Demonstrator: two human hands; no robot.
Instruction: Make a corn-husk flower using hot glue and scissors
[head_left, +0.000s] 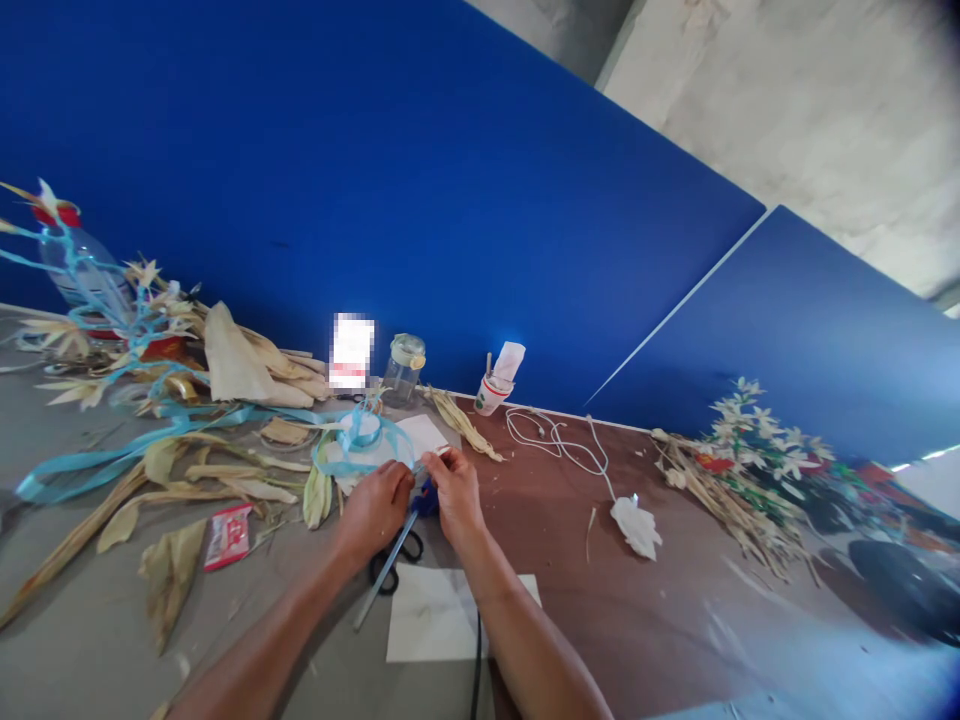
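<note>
Both of my hands are close together over the middle of the table, their fingertips almost meeting. My left hand is closed, thumb and fingers pinching a light blue ribbon that loops from its roll. My right hand is pinched on the ribbon too, by a small pale tip too small to name. Beneath them lies a blue glue gun, partly hidden, with a long translucent glue stick poking out. Black-handled scissors rest under the stick. White paper lies below my wrists.
Dried corn husks, a husk-flower bundle and a red packet cover the left. At the back stand a lit phone, a glass jar and a paper cup. A white cable and white flowers lie right.
</note>
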